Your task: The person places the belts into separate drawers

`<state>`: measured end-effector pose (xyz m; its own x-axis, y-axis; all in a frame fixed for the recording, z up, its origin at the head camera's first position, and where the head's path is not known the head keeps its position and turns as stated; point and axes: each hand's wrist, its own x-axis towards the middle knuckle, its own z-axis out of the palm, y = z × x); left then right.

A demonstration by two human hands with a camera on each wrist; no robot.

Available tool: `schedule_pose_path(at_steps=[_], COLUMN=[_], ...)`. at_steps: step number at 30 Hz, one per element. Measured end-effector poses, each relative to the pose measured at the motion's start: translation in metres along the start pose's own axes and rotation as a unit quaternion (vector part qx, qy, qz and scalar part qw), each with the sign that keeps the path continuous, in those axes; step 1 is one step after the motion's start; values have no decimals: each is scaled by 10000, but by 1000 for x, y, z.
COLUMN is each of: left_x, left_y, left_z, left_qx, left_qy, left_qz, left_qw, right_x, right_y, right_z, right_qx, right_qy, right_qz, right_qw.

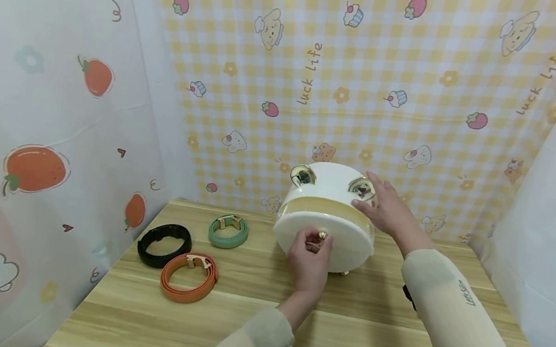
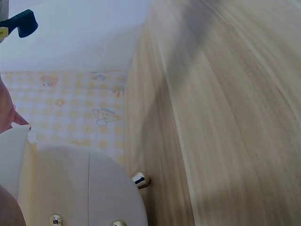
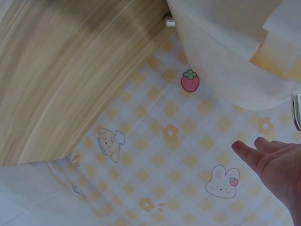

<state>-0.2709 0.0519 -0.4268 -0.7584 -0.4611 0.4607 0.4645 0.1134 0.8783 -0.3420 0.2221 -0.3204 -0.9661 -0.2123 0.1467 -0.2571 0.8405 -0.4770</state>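
Note:
A glossy white rounded box [image 1: 331,175] on short gold feet stands at the back of the table. Its round white front [image 1: 347,248] is tilted away from the body at the top, leaving a gap with cream-coloured insides. My left hand [image 1: 309,267] pinches the small gold knob [image 1: 322,235] at the middle of that front. My right hand [image 1: 387,209] rests on the box's upper right, beside one of two gold-rimmed round pieces [image 1: 363,188]. In the right wrist view, the fingers of my right hand [image 3: 277,165] look fairly straight.
To the left lie three coiled belts: black [image 1: 164,245], green [image 1: 229,232] and orange [image 1: 189,278]. The wooden table [image 1: 351,338] meets a yellow checked cloth [image 1: 247,86] behind and pale cloths at both sides. Smaller gold knobs [image 2: 56,220] show in the left wrist view.

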Motion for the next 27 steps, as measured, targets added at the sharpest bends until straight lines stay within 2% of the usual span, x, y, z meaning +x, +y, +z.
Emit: schedule_pose_path(at_steps=[8, 12, 19, 27], left_x=[-8, -12, -20, -29], left_y=[4, 8, 15, 23], left_z=[-7, -10, -16, -22], left_qx=[-276, -411, -614, -581], left_qy=[-33, -77, -84, -43], left_qz=[-37, -245, -798, -921], left_qw=[9996, 9988, 9949, 9940], right_x=[-1, -1, -3, -3], right_y=[-2, -3, -4, -4], right_z=[-1, -1, -1, -2], right_qx=[-51, -54, -140, -166], right_qy=[21, 18, 29, 39], right_qz=[-42, -57, -67, -113], right_qw=[10000, 10000, 9999, 9998])
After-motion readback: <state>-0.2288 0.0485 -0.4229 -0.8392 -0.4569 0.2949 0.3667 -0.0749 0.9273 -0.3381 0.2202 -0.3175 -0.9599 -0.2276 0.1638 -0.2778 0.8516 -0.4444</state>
